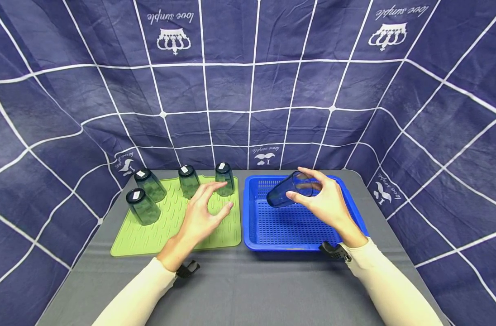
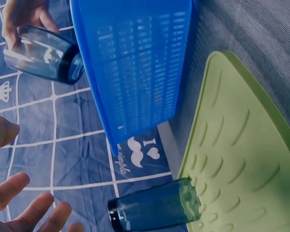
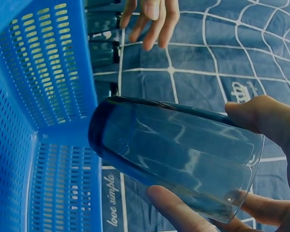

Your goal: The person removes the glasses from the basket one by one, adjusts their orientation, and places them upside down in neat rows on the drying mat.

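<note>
My right hand (image 1: 329,201) grips a blue-tinted drinking glass (image 1: 288,191) near its rim, thumb on one side and fingers on the other. The glass is tilted above the blue plastic basket (image 1: 252,246), its thick base pointing left; the right wrist view shows the same glass (image 3: 179,154) close up. Over the green drying mat (image 1: 215,237) hovers my left hand (image 1: 201,215), its fingers and thumb spread with nothing held. Behind that hand, a glass (image 1: 224,181) stands upside down at the mat's back right corner, apart from the fingers in the left wrist view.
Another upside-down glass (image 1: 188,181) stands at the back of the mat, and two more, a rear glass (image 1: 150,184) and a front glass (image 1: 143,207), are at its left side. Grey cloth (image 1: 256,290) covers the table. Blue checked curtains (image 1: 248,90) enclose the back and sides.
</note>
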Demonstrator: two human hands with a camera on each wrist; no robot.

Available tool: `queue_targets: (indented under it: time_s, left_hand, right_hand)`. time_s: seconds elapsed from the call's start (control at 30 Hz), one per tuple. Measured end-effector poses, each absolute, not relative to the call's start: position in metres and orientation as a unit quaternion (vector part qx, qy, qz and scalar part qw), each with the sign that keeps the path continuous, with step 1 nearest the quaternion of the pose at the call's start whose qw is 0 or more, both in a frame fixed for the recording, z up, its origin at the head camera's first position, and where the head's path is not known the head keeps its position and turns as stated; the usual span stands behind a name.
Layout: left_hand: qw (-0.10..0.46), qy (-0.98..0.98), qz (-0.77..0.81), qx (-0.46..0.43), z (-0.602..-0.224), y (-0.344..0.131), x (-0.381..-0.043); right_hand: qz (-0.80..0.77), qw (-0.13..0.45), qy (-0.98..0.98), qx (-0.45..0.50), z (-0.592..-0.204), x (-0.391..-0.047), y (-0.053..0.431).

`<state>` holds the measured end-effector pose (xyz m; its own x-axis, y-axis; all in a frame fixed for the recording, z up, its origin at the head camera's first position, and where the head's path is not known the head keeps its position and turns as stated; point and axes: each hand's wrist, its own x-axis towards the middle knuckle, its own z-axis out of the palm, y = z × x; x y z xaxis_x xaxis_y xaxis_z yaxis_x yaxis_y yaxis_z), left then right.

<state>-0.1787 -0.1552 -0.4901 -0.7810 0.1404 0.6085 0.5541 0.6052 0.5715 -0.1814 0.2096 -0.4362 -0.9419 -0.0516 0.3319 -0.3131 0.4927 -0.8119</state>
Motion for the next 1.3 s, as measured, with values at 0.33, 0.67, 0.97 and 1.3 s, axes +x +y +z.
queue_targets:
  time_s: [0.33,0.67,0.97,1.3]
  left_hand:
    - [0.248,-0.855,-0.4,-0.216,-0.49,-0.138,-0.179]
    - [0.225,-0.85,-0.414,-0.234,-0.49,-0.125,-0.18]
    - [0.214,-0.847,-0.419,-0.248,-0.49,-0.115,-0.179]
    - [0.199,-0.838,-0.434,-0.264,-0.489,-0.107,-0.179]
  right_hand:
    - [0.53,0.119,-0.832,0.109,-0.438,-0.181,0.202]
    - [0.565,0.109,-0.81,0.116,-0.439,-0.18,0.194]
    - [0.613,0.077,-0.778,0.116,-0.44,-0.177,0.188]
    - [0.667,0.047,-0.735,0.115,-0.438,-0.172,0.177]
